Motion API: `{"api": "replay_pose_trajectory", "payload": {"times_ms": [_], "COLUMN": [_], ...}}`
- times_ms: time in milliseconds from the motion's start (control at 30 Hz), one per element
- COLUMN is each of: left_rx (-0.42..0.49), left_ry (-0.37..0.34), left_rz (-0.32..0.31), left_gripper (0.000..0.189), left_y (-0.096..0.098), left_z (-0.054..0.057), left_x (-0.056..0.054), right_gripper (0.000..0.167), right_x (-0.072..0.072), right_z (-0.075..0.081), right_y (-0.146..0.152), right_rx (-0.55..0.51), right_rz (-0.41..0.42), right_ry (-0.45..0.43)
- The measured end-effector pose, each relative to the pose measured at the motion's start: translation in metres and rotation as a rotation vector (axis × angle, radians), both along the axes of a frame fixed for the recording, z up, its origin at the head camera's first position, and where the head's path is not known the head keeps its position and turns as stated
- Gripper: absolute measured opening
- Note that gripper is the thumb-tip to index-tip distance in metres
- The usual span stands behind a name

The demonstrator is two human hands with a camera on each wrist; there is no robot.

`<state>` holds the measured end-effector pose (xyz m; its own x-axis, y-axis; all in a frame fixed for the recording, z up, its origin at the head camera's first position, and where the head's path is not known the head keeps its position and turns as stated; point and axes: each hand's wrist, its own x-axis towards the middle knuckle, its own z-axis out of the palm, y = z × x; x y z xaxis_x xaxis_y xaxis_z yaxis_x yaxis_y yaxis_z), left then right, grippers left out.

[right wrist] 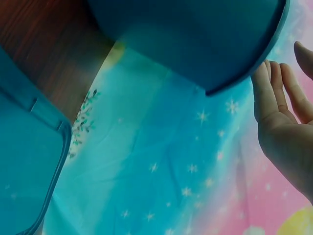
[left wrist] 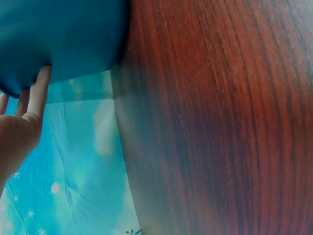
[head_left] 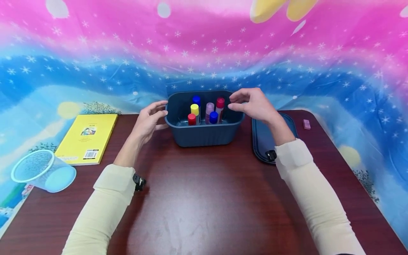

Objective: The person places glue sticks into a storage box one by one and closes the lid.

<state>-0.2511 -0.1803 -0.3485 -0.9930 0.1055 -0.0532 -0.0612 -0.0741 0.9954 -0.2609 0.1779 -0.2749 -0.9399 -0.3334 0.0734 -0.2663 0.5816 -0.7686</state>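
A dark blue-grey plastic bin (head_left: 205, 136) stands at the back middle of the table. Upright inside it are several capped tubes or bottles, among them a yellow-capped one (head_left: 194, 109), a lilac one (head_left: 209, 108) and a red-capped one (head_left: 220, 103). My left hand (head_left: 147, 119) rests its fingertips against the bin's left side, as the left wrist view also shows. Beside the right rim hovers my right hand (head_left: 253, 102), fingers extended and slightly bent, holding nothing. In the right wrist view its fingertips are close to the rim; contact is unclear.
Right of the bin lies a dark lid or tray (head_left: 259, 141), partly under my right forearm. Beyond it is a small pink block (head_left: 306, 124). At left are a yellow book (head_left: 90, 138) and a light-blue mesh cup (head_left: 60, 177) on its side. A patterned cloth (head_left: 204, 46) hangs behind.
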Motion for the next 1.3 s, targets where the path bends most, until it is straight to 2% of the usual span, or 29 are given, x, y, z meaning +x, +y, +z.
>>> {"api": "replay_pose_trajectory", "payload": {"times_ms": [400,800,1033,1300], "left_rx": [0.0,0.005,0.011,0.004], "left_ry": [-0.003,0.002,0.0,0.002], "left_rz": [0.008,0.001,0.007,-0.001], "left_gripper": [0.047,0.047,0.047,0.049], "left_y": [0.0,0.0,0.0,0.0], "left_z": [0.0,0.0,0.001,0.0], "left_x": [0.0,-0.002,-0.002,0.0], "right_gripper": [0.042,0.049,0.052,0.059], "right_x": [0.008,0.006,0.002,0.003], "right_z": [-0.001,-0.018,-0.031,-0.046], "right_y": [0.048,0.095,0.127,0.156], "right_rx": [-0.005,0.035,-0.024,0.001], "right_rz": [-0.119,-0.194,-0.223,-0.27], "right_ry": [0.004,-0.046,-0.113,-0.156]}}
